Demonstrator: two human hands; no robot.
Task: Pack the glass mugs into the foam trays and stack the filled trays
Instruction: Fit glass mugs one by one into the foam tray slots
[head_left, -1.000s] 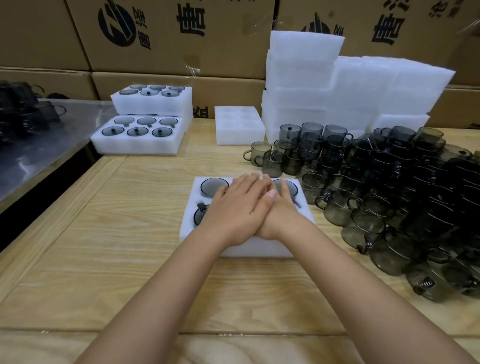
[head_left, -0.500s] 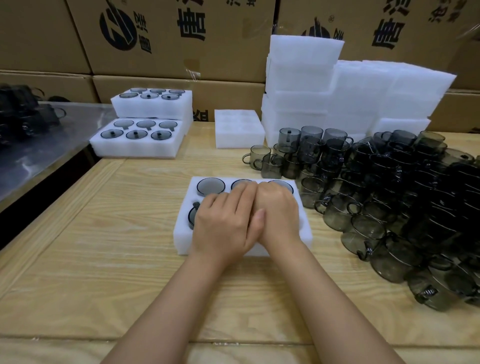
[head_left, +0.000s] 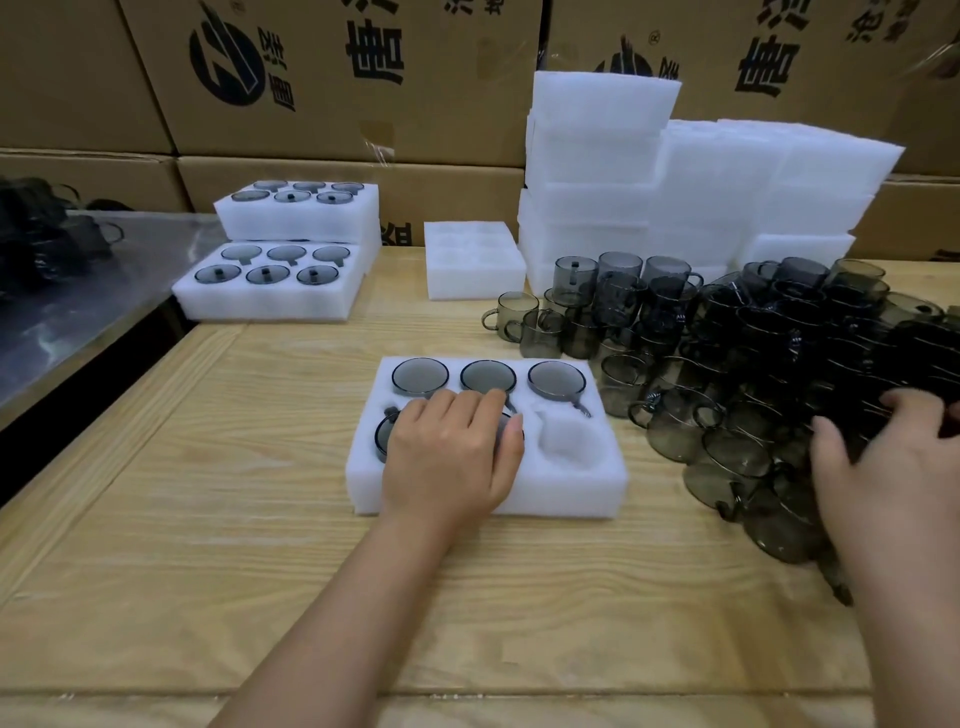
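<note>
A white foam tray (head_left: 566, 499) lies on the wooden table in front of me. Its back row holds three grey glass mugs (head_left: 488, 376). My left hand (head_left: 449, 457) rests flat on the two front-left mugs, fingers relaxed. The front-right pocket (head_left: 571, 441) holds nothing. At the right, my right hand (head_left: 893, 467) reaches into the pile of loose glass mugs (head_left: 737, 374), with thumb and fingers curled round one dark mug in the pile.
Two filled trays (head_left: 270, 291) sit stepped at the back left. An unfilled tray (head_left: 472, 260) and tall stacks of foam trays (head_left: 675, 197) stand at the back, with cardboard boxes behind. A metal surface borders the table's left edge.
My right hand left the tray and swung right into the mug pile. My left hand stayed pressed on the front mugs. The front-right pocket came into sight.
</note>
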